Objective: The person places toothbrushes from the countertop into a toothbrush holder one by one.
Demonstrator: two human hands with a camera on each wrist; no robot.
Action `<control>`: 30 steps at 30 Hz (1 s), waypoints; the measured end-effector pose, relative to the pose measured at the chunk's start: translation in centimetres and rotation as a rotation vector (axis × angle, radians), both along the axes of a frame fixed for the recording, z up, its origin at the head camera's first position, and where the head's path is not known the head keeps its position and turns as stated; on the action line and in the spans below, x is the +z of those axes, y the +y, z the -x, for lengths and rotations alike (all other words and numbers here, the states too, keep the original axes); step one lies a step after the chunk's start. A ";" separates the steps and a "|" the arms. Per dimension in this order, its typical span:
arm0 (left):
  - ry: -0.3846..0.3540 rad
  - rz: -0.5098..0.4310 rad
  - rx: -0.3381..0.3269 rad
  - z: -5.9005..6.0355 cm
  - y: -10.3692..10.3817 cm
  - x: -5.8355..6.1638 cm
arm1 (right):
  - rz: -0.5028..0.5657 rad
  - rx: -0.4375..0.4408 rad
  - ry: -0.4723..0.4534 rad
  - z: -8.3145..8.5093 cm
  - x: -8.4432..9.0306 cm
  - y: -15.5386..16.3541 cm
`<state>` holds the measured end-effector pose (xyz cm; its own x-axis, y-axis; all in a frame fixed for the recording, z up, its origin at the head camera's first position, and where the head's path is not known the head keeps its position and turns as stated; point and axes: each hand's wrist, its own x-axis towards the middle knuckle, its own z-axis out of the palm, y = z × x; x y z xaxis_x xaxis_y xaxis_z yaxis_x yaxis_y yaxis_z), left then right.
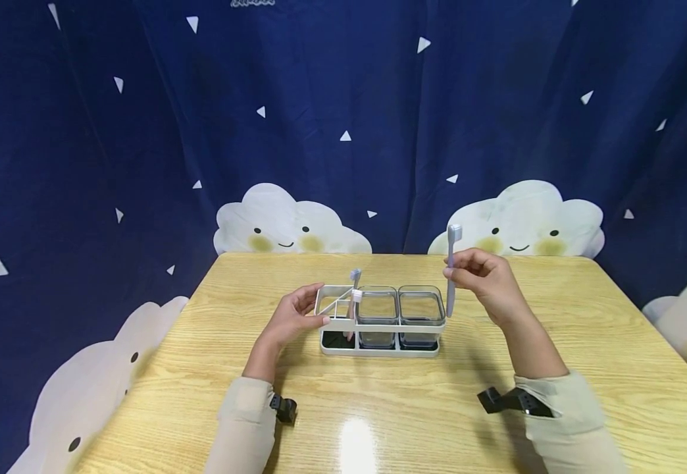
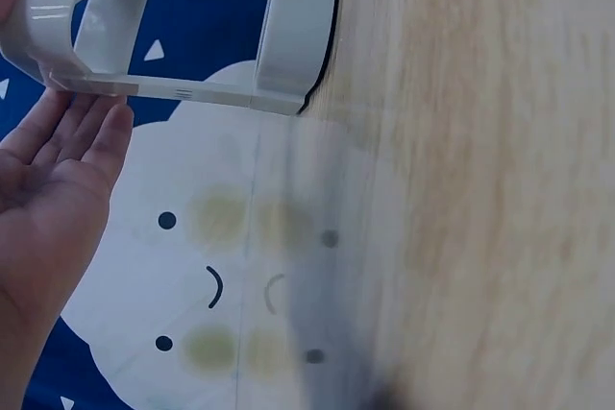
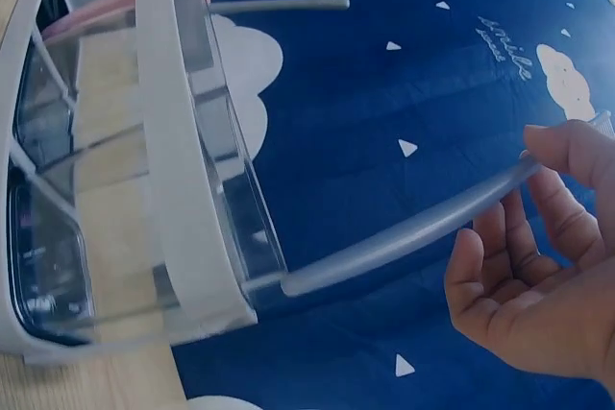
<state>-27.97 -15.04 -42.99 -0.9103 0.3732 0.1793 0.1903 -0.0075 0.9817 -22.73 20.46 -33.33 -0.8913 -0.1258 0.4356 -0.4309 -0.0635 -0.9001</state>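
Observation:
A white toothbrush holder (image 1: 397,353) stands on the table with two clear square cups, the left cup (image 1: 378,337) and the right cup (image 1: 419,337). My left hand (image 1: 289,317) grips the holder's left end, thumb at the front and fingers behind, as the left wrist view also shows. In the left section lean a pink toothbrush (image 3: 96,12) and a greyish toothbrush (image 3: 279,5), heads up. My right hand (image 1: 494,288) pinches a lavender-grey toothbrush (image 1: 451,263) between thumb and fingers. This brush is upright, bristles at the top, just right of the right cup.
The wooden table (image 1: 178,395) stretches around the holder, with its back edge behind it. A dark blue curtain (image 1: 320,79) with clouds and white triangles hangs behind and beside the table. Black wrist cameras sit on both sleeves.

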 end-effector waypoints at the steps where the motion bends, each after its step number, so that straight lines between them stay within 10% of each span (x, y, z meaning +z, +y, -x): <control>1: 0.002 0.000 0.002 0.0 0.0 0.0 | -0.003 0.003 0.000 0.0 0.0 -0.2; 30: -0.051 0.002 -0.017 0.1 -0.3 0.1 | -0.004 0.098 -0.038 1.9 0.7 -4.5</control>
